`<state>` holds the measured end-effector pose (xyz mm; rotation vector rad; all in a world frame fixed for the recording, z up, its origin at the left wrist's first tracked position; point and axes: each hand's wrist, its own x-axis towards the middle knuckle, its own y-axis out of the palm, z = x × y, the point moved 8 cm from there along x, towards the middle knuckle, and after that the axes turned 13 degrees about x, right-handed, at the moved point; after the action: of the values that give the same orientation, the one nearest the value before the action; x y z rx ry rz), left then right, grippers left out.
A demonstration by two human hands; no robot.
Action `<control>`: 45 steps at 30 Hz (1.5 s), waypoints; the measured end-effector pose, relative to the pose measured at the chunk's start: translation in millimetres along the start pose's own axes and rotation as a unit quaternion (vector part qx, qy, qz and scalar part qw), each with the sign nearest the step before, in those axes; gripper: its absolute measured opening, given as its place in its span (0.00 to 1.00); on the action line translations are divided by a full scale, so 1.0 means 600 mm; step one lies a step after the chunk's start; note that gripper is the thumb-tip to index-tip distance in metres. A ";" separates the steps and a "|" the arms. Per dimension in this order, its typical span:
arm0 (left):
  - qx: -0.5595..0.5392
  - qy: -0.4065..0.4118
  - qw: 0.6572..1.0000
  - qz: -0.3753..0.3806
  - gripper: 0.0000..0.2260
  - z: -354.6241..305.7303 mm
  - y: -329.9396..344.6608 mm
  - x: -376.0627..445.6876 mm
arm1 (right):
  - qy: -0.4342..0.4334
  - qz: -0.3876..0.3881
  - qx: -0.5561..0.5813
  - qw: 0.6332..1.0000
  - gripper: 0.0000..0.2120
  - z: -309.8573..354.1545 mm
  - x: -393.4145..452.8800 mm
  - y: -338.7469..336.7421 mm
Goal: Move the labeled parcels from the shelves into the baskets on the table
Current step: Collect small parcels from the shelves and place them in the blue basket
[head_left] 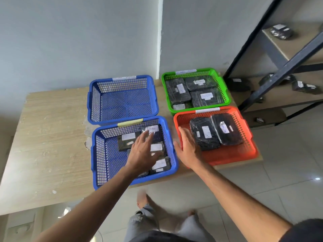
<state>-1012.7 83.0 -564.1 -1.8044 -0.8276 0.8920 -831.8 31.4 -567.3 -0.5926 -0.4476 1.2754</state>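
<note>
My left hand [142,151] is flat and open over the black parcels [160,164] in the near blue basket [99,154]. My right hand [187,147] is open too, resting on the near-left rim of the red basket [227,157], which holds two parcels. Farther back on the table [49,137] sit an empty blue basket [122,100] and a green basket [194,89] with parcels. More parcels lie on the shelves [283,95].

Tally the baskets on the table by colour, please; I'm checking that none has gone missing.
Blue baskets: 2 (far, near)
Green basket: 1
Red basket: 1
Total: 4
</note>
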 end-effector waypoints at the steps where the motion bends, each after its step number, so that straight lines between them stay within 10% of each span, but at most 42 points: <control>1: 0.008 0.033 0.999 -0.021 0.37 -0.038 -0.008 0.009 | -0.016 -0.026 -0.003 1.000 0.29 -0.004 -0.004 -0.031; 11: 0.058 0.222 0.972 -0.058 0.41 -0.527 0.015 0.123 | -0.011 -0.145 -0.133 0.980 0.32 -0.204 -0.101 -0.440; 23: 0.023 0.261 0.965 -0.015 0.41 -0.994 0.137 0.232 | 0.084 -0.164 -0.172 0.968 0.31 -0.508 -0.199 -0.862; 45: -0.183 -0.027 0.982 0.038 0.28 -1.284 0.392 0.766 | 0.069 -0.004 -0.110 0.992 0.30 -1.064 0.216 -1.159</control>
<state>-89.9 48.0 -648.1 -2.1490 -1.0135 0.8842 114.4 -70.6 -618.0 -0.8583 -0.4770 1.1772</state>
